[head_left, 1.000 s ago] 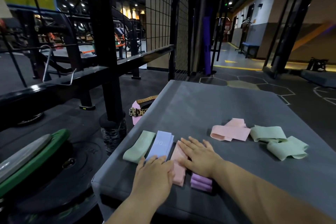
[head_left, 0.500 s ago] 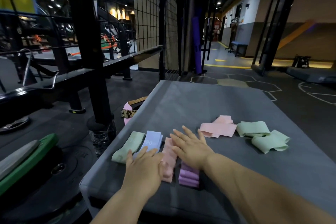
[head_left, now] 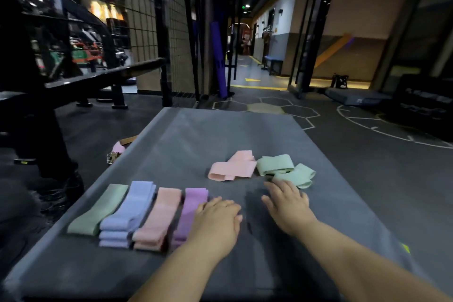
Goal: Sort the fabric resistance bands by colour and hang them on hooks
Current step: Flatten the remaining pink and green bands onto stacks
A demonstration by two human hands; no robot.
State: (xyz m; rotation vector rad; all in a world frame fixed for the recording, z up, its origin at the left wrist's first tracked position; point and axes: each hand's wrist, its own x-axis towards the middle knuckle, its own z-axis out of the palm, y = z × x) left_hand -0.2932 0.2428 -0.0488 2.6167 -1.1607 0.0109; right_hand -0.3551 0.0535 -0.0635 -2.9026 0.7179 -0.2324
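Sorted bands (head_left: 137,213) beside flat hands (head_left: 215,220) on mat (head_left: 220,135)

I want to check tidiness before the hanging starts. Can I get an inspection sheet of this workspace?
Surface: grey padded platform, holds all the bands.
Job's things: green band, blue stack, pink stack and purple stack in a row at left; loose pink bands and loose green bands unsorted at right; no hooks made out.
Clutter: pink buckled belt on the floor beside the platform.
Hands: left hand flat, at the purple stack; right hand open, near the loose green bands.
Cables: nothing seen.
Surroundings: gym floor, wire grid wall, black rack frame.
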